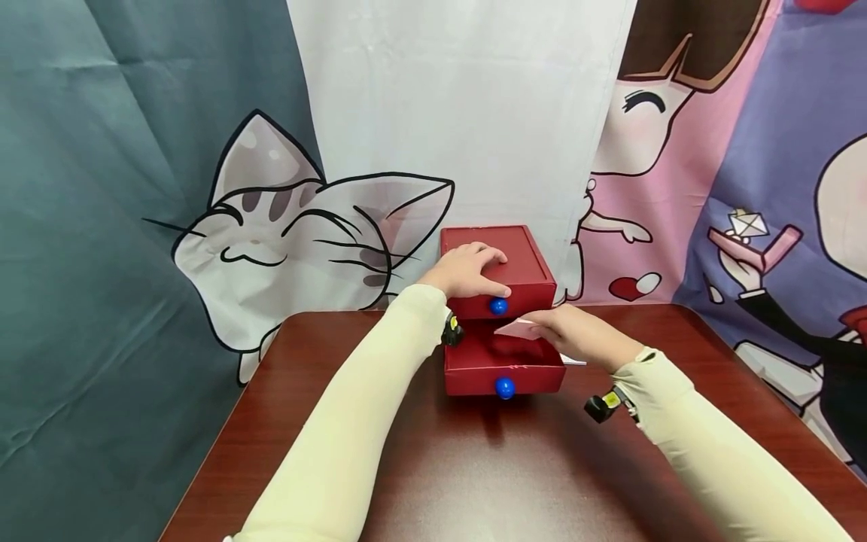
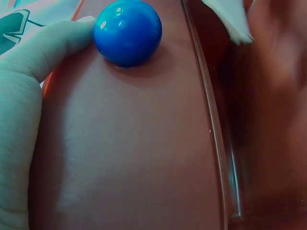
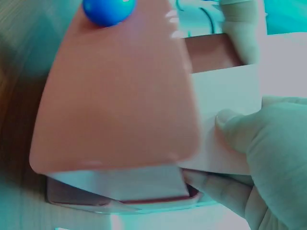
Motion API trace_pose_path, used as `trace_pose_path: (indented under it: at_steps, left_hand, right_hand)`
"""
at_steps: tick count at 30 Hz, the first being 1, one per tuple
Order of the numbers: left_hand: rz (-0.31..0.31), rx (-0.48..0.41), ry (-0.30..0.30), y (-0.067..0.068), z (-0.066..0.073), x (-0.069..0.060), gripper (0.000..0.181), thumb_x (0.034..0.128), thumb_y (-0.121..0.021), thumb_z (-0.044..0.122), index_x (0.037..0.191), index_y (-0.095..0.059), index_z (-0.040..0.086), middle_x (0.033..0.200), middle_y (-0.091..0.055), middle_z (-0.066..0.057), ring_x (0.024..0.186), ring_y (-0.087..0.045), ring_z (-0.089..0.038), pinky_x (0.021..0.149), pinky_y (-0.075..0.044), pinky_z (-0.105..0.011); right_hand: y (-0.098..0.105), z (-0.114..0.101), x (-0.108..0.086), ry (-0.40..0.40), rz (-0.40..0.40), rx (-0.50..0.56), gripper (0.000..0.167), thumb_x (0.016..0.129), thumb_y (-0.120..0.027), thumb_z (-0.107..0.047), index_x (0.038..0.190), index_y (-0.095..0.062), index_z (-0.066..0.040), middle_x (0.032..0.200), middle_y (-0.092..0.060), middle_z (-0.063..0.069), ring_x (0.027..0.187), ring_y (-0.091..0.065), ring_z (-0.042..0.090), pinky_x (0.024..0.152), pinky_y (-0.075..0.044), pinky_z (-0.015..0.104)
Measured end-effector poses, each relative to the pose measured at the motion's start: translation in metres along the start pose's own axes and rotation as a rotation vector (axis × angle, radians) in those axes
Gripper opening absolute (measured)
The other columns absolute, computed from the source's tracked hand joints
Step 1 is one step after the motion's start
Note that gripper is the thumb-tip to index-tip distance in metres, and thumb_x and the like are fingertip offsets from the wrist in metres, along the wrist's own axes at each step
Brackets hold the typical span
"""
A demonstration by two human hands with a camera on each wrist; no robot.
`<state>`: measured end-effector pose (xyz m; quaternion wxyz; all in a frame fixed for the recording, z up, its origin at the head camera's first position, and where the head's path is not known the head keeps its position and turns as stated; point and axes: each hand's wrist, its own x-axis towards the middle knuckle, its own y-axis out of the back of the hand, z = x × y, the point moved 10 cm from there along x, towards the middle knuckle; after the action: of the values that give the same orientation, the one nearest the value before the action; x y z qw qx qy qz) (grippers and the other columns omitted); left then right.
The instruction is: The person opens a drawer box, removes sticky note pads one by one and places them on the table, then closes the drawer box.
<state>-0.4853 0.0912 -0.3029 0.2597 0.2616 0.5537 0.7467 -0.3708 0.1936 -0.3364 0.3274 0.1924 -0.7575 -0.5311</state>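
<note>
A small red cabinet [image 1: 524,252] with two drawers stands at the back of the table. My left hand [image 1: 467,271] rests on its top, thumb by the blue knob [image 1: 498,306] of the upper drawer. The lower drawer [image 1: 470,382] is pulled out and has its own blue knob [image 1: 504,388]. Above its opening, my right hand [image 1: 579,331] holds a pale, flat card [image 1: 520,329]. In the right wrist view the thumb lies on the near face of the card [image 3: 225,96], with fingers behind it. Part of the drawer's inside is hidden by the right hand and card.
A white sheet edge [image 1: 573,360] shows just right of the lower drawer. The dark red-brown table [image 1: 325,391] has rounded back corners. A printed curtain [image 1: 467,113] with cartoon figures hangs right behind the cabinet.
</note>
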Motion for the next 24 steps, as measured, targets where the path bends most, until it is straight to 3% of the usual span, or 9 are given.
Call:
trace_pose_path:
  at_steps: [4, 9, 11, 15, 20, 24]
  left_hand:
    - [0.003, 0.007, 0.009, 0.001, -0.001, 0.000, 0.064, 0.0878, -0.063, 0.063, 0.142, -0.051, 0.032, 0.151, -0.043, 0.001, 0.141, -0.035, -0.021, 0.120, -0.026, -0.044]
    - [0.005, 0.005, 0.002, 0.001, 0.000, 0.000, 0.063, 0.0882, -0.063, 0.062, 0.142, -0.051, 0.031, 0.151, -0.043, 0.000, 0.141, -0.036, -0.021, 0.119, -0.026, -0.044]
    - [0.006, 0.003, -0.001, 0.000, 0.001, 0.000, 0.063, 0.0883, -0.063, 0.062, 0.142, -0.051, 0.031, 0.151, -0.043, 0.000, 0.141, -0.035, -0.021, 0.119, -0.026, -0.045]
    - [0.008, 0.007, -0.004, 0.000, 0.001, 0.001, 0.063, 0.0882, -0.063, 0.063, 0.142, -0.051, 0.032, 0.150, -0.043, 0.000, 0.140, -0.036, -0.021, 0.119, -0.026, -0.045]
    - [0.009, 0.011, -0.005, 0.001, 0.000, 0.002, 0.063, 0.0879, -0.063, 0.063, 0.142, -0.051, 0.032, 0.150, -0.043, 0.000, 0.140, -0.036, -0.021, 0.119, -0.027, -0.045]
    - [0.004, 0.006, -0.002, 0.000, 0.001, 0.001, 0.063, 0.0880, -0.063, 0.063, 0.142, -0.051, 0.032, 0.151, -0.043, 0.000, 0.140, -0.036, -0.021, 0.119, -0.027, -0.045]
  right_hand:
    - [0.017, 0.003, -0.013, 0.014, 0.100, 0.024, 0.032, 0.094, -0.069, -0.003, 0.121, -0.072, -0.018, 0.091, -0.071, -0.007, 0.075, -0.061, 0.004, 0.073, -0.054, 0.028]
    - [0.036, 0.012, -0.039, 0.011, 0.293, 0.066, 0.034, 0.090, -0.070, 0.006, 0.117, -0.072, -0.015, 0.091, -0.071, -0.004, 0.074, -0.061, 0.006, 0.072, -0.048, 0.015]
    - [0.040, 0.018, -0.053, -0.010, 0.373, 0.069, 0.036, 0.088, -0.069, 0.010, 0.117, -0.072, -0.012, 0.098, -0.074, 0.001, 0.081, -0.064, 0.009, 0.077, -0.047, 0.011]
    - [0.039, 0.035, -0.079, -0.094, 0.497, 0.060, 0.037, 0.087, -0.069, 0.013, 0.118, -0.072, -0.008, 0.101, -0.075, 0.006, 0.079, -0.061, 0.005, 0.074, -0.044, 0.009]
    - [0.019, 0.055, -0.100, -0.186, 0.516, 0.052, 0.038, 0.087, -0.067, 0.014, 0.117, -0.071, -0.008, 0.087, -0.073, 0.002, 0.064, -0.051, 0.004, 0.061, -0.039, 0.015]
    - [-0.004, 0.060, -0.109, -0.222, 0.442, -0.031, 0.042, 0.086, -0.068, 0.013, 0.121, -0.070, -0.010, 0.096, -0.073, 0.004, 0.075, -0.063, 0.014, 0.069, -0.053, 0.028]
